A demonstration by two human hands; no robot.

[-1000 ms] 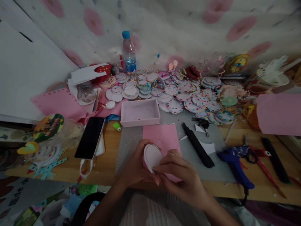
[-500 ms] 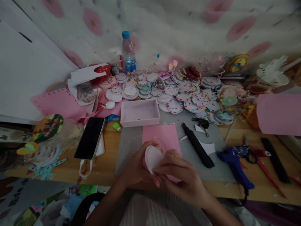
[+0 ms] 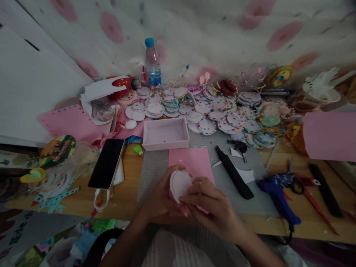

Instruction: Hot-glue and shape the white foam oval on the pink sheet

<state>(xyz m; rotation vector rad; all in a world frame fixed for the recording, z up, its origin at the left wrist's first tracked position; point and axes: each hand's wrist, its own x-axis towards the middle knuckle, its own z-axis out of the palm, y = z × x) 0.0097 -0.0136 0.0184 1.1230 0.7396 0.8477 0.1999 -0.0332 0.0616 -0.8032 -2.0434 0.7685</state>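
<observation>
A small round piece with a white disc face (image 3: 180, 185) and a pink side is tilted toward me above the table's front edge. My left hand (image 3: 162, 196) is closed around its left side and underneath. My right hand (image 3: 208, 204) is pinched at the right rim, with its fingertips touching the white face. From the right fingers a thin pale strand (image 3: 185, 163) loops up above the disc; whether it is thread or wire I cannot tell. Under both hands lies a sheet of pink paper (image 3: 190, 157) on a grey cutting mat (image 3: 152, 167).
Behind the mat stands a pale pink open box (image 3: 166, 144), then many white discs with coloured beads (image 3: 207, 126). To the right lie a black tube-like case (image 3: 233, 172), a blue glue gun (image 3: 280, 196) and scissors (image 3: 296, 185). A phone (image 3: 107, 163) lies left; a water bottle (image 3: 152, 65) stands behind.
The white disc has turned slightly, its face now more toward me. My right fingers have shifted a little along the rim, and the strand's loop sits differently.
</observation>
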